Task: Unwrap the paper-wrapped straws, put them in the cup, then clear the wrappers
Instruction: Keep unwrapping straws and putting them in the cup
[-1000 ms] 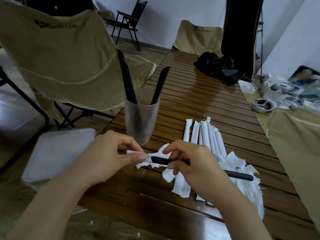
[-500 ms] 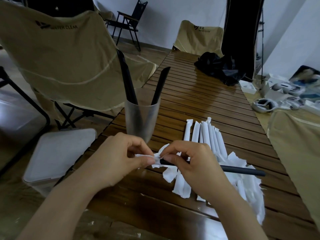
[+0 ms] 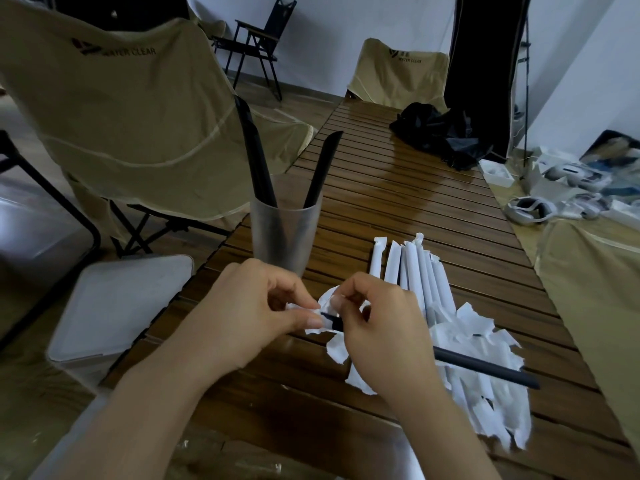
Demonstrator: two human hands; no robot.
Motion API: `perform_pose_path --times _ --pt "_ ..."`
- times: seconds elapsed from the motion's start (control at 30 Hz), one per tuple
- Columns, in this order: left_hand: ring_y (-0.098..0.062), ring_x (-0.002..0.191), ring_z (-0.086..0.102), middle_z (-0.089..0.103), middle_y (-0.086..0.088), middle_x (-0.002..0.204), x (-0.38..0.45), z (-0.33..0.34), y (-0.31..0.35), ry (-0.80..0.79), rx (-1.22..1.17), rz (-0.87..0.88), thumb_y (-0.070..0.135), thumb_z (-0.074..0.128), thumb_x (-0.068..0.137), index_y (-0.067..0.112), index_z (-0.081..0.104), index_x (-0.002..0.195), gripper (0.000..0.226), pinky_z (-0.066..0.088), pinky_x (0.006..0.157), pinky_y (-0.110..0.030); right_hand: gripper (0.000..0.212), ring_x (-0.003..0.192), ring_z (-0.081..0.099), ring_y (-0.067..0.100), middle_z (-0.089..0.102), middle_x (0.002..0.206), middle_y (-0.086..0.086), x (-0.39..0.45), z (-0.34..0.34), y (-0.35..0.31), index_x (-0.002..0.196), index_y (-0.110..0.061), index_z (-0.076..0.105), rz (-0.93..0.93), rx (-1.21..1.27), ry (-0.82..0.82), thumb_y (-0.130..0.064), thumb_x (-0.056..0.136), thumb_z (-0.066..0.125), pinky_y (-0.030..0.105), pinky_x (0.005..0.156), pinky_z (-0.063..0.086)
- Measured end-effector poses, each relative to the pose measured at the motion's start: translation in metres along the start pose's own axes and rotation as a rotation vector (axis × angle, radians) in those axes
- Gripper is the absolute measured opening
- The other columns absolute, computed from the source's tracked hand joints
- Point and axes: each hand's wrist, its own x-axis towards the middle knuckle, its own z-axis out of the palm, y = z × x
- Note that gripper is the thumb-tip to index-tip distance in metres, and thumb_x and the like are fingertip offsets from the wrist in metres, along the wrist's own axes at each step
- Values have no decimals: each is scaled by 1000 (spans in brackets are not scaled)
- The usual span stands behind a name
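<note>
My right hand (image 3: 384, 327) grips a black straw (image 3: 485, 370) that sticks out to the right over the table. My left hand (image 3: 249, 313) pinches the crumpled white wrapper (image 3: 323, 303) at the straw's left tip, right beside the right hand's fingers. A frosted plastic cup (image 3: 284, 237) stands just beyond my hands with black straws (image 3: 256, 161) upright in it. Several paper-wrapped straws (image 3: 412, 268) lie side by side to the right of the cup. Torn white wrappers (image 3: 491, 400) are heaped under and beside my right forearm.
The slatted wooden table (image 3: 398, 188) runs away from me, with a black bag (image 3: 440, 133) at its far end. A grey lidded bin (image 3: 114, 306) sits on the floor at the left, under a beige folding chair (image 3: 131, 116). Headsets and boxes (image 3: 554, 192) lie at the right.
My right hand has drawn the black straw further to the right out of its wrapper, so more of it shows. The wrapper has bunched up between my fingertips.
</note>
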Motion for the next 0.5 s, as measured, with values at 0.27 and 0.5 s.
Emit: perform_pose_path --times 0.27,0.5 --pt "4 82 64 70 18 82 -1 1 1 -21 -41 -79 42 74 72 36 71 80 10 52 79 -25 15 61 53 7 61 74 -11 1 -3 -2 82 -34 57 11 -53 -55 -22 92 54 18 53 34" --pt "-6 72 71 74 4 77 -5 3 2 -32 -277 -265 30 74 75 18 69 93 22 59 72 -26 9 63 52 -2 64 83 -21 4 -6 1 92 -38 66 -139 4 -129 -32 90 59 15 63 40"
